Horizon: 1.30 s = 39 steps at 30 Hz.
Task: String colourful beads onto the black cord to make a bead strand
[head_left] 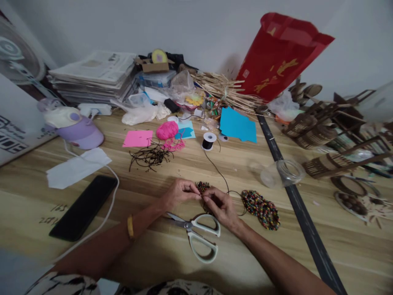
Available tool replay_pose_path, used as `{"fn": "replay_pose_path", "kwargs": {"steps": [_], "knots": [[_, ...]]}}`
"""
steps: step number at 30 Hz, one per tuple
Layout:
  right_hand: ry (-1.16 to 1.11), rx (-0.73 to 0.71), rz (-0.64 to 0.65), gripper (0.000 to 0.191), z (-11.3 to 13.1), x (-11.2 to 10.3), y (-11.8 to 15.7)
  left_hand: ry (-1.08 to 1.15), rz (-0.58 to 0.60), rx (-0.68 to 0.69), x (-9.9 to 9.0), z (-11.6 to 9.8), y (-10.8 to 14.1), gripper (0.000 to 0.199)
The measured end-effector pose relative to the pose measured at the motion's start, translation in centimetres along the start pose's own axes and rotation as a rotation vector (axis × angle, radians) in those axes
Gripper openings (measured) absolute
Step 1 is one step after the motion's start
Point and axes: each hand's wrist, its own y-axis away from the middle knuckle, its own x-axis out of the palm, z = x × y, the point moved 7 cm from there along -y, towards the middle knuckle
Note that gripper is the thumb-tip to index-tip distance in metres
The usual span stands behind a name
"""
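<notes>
My left hand (181, 191) and my right hand (221, 206) meet at the middle of the table, fingertips pinched together on a thin black cord (218, 169). The cord runs back to a white-rimmed spool (209, 141) and also loops out past my right hand. Just behind my fingers lies a small cluster of dark multicoloured beads (202, 187), partly hidden by them. A larger coil of multicoloured bead strands (260, 209) rests right of my right hand. White-handled scissors (196, 230) lie slightly spread beneath my wrists, blades pointing left.
Left are a black phone (83, 208), a white cable (114, 192) and a purple cap-shaped object (80, 131). Cut black cords (150, 155) and pink yarn (167, 130) lie further back. A clear plastic cup (281, 173) and wooden baskets (325, 164) stand right.
</notes>
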Motion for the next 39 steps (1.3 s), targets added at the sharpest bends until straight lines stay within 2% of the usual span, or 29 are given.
{"fn": "replay_pose_path", "kwargs": {"steps": [8, 14, 20, 24, 29, 32, 36, 39], "knots": [[-0.004, -0.030, 0.000, 0.012, 0.2, 0.1, -0.1, -0.076, -0.026, -0.008, -0.2, -0.7, 0.1, 0.014], [-0.014, 0.008, -0.002, 0.012, 0.0, 0.1, -0.2, -0.129, 0.016, -0.004, -0.1, -1.1, 0.0, 0.012], [-0.024, -0.038, -0.089, 0.013, 0.5, -0.6, -0.3, -0.261, 0.022, 0.162, 0.1, -2.2, 0.5, 0.009], [-0.116, 0.012, -0.040, 0.016, 0.1, -0.2, -0.1, -0.332, 0.002, 0.267, 0.5, -3.0, 0.9, 0.007], [-0.097, 0.049, 0.019, 0.011, -0.3, 0.3, 0.0, -0.370, -0.035, 0.322, 0.8, -3.7, 1.2, 0.007], [-0.030, -0.021, -0.008, 0.006, 0.1, 0.1, -0.2, -0.362, -0.045, 0.343, 0.5, -3.9, 1.1, 0.006], [0.029, -0.111, -0.049, 0.012, 0.6, -0.2, -0.2, -0.346, -0.038, 0.354, 0.3, -3.9, 1.0, 0.007], [0.011, -0.064, -0.044, 0.015, 0.3, -0.1, -0.2, -0.350, -0.037, 0.342, 0.3, -3.9, 0.9, 0.007]]}}
